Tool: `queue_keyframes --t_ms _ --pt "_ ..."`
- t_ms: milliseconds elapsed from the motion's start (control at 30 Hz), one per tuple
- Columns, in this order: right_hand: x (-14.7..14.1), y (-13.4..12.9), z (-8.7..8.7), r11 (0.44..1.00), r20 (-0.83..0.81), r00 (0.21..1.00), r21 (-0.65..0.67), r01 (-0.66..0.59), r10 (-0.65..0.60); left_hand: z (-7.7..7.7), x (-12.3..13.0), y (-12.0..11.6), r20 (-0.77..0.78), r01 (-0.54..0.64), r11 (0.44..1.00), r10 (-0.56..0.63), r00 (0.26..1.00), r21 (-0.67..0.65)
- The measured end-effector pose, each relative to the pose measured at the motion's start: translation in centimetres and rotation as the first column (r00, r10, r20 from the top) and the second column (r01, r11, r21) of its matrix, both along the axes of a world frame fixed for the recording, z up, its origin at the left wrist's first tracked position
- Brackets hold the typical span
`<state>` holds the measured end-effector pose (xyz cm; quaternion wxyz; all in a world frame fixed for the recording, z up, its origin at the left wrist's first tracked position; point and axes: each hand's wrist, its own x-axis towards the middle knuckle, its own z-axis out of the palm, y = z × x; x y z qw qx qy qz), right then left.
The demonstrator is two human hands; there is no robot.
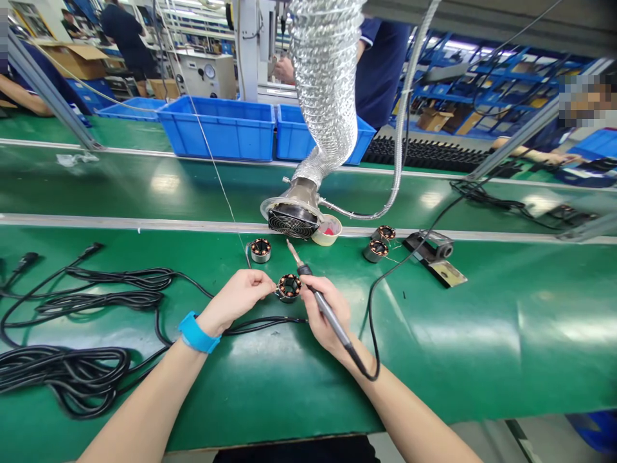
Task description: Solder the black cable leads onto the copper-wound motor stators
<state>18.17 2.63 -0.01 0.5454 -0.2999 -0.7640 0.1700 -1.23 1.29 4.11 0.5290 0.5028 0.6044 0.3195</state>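
Note:
A motor stator (289,288), a ring with copper windings, sits on the green bench in front of me. At its left edge, my left hand (243,292) is closed in a pinch on a thin lead wire, mostly hidden by the fingertips. My right hand (328,312) grips a soldering iron (330,315) like a pen, its fingers beside the stator's right side. The iron's tip points up and away, apart from the stator. Just behind stands another stator (261,251), and two more, one of them this stator (376,250), stand to the right.
A fume hose (328,83) hangs down to a fan grille (293,222), beside a small round tub (328,230). An iron stand (436,254) lies to the right. Coiled black cables (62,373) cover the left. Blue bins (216,132) line the back; other people work beyond.

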Motion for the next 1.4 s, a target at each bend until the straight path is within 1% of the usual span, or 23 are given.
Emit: queue_keyframes --t_ms 100,167,267,367,567,867,933,1133,1400 --pt "1.0 -0.7 -0.3 0.99 -0.063 0.993 -0.106 0.096 -0.103 0.0 -0.1 0.0 -0.017 0.003 1.0 -0.003 1.0 -0.002" --pt "1.5 -1.1 -0.6 0.981 -0.088 0.987 -0.155 0.116 -0.131 0.1 -0.1 0.0 -0.022 0.006 1.0 -0.006 1.0 0.004" --pt "1.6 -1.4 -0.7 0.986 -0.12 0.988 -0.148 0.082 -0.1 0.0 -0.1 -0.1 -0.03 0.012 1.0 -0.011 0.999 0.01" --pt "1.5 -1.5 -0.3 0.991 -0.12 0.991 -0.122 0.05 -0.064 -0.1 -0.1 -0.1 -0.033 0.016 1.0 -0.015 0.999 0.02" --pt "1.3 -1.4 0.1 0.994 -0.085 0.995 -0.101 0.048 -0.057 0.0 0.1 -0.1 -0.035 0.004 1.0 -0.003 0.999 0.022" --pt "1.2 -1.5 -0.2 0.981 -0.08 0.995 -0.189 0.044 -0.06 0.0 0.1 -0.1 -0.028 -0.001 1.0 0.002 1.0 0.023" --pt "1.2 -1.5 -0.2 0.977 -0.107 0.992 -0.21 0.041 -0.065 0.0 0.1 -0.2 -0.028 -0.002 1.0 0.002 1.0 0.023" --pt "1.0 -1.5 0.0 0.969 -0.251 0.964 -0.244 0.03 -0.093 -0.1 0.0 -0.2 -0.023 0.006 0.999 -0.005 1.0 0.039" --pt "0.8 -1.4 0.2 0.968 -0.24 0.967 -0.251 0.027 -0.089 -0.4 0.0 -0.1 -0.02 0.017 0.998 -0.015 1.0 0.066"
